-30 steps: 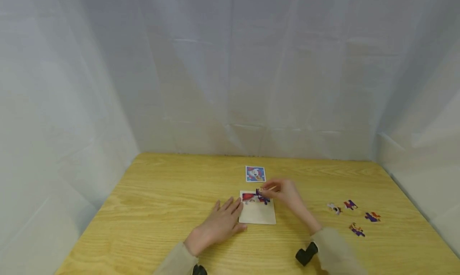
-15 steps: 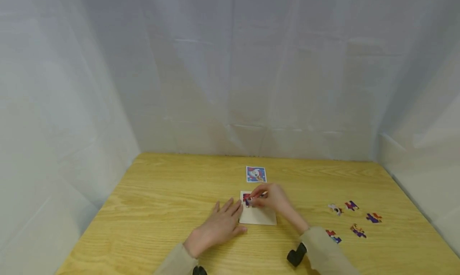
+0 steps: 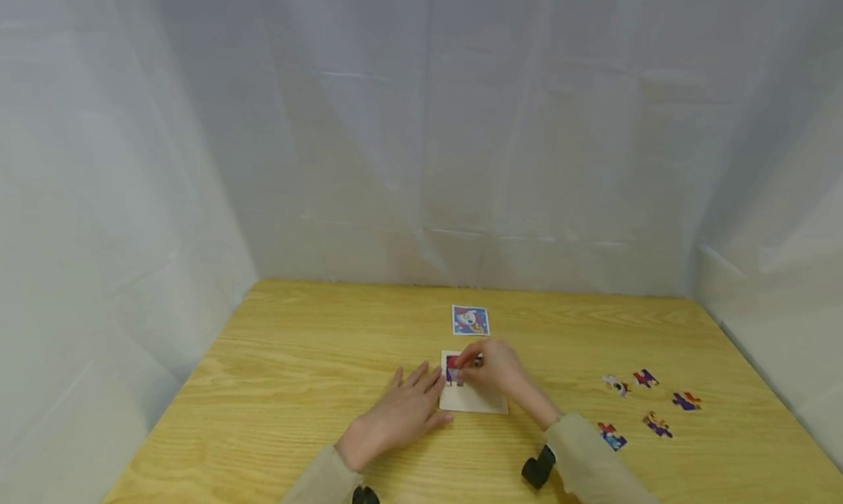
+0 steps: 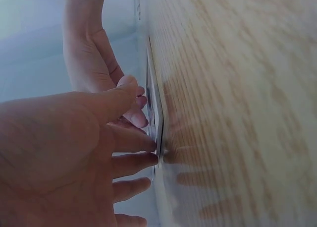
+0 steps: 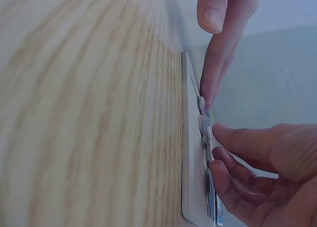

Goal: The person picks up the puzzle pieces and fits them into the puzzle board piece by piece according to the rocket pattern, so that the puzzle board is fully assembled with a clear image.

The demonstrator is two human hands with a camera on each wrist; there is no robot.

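Meanwhile the right hand (image 3: 495, 372) pressed a puzzle piece (image 3: 453, 373) onto the tray's (image 3: 476, 402) far-left corner w/ fingertips (image 5: 207, 99), lightly curled. Left hand (image 3: 403, 413) lay flat, fingers spread, touching the tray's left edge. Ref. card (image 3: 470, 320) sat just beyond; loose pieces (image 3: 646, 404) well to the right on the table (image 3: 276, 365).

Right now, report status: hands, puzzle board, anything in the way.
Left hand flat, steadying puzzle board. Right hand pressing a puzzle piece onto its far left corner. Five loose pieces lie right, clear of the work.
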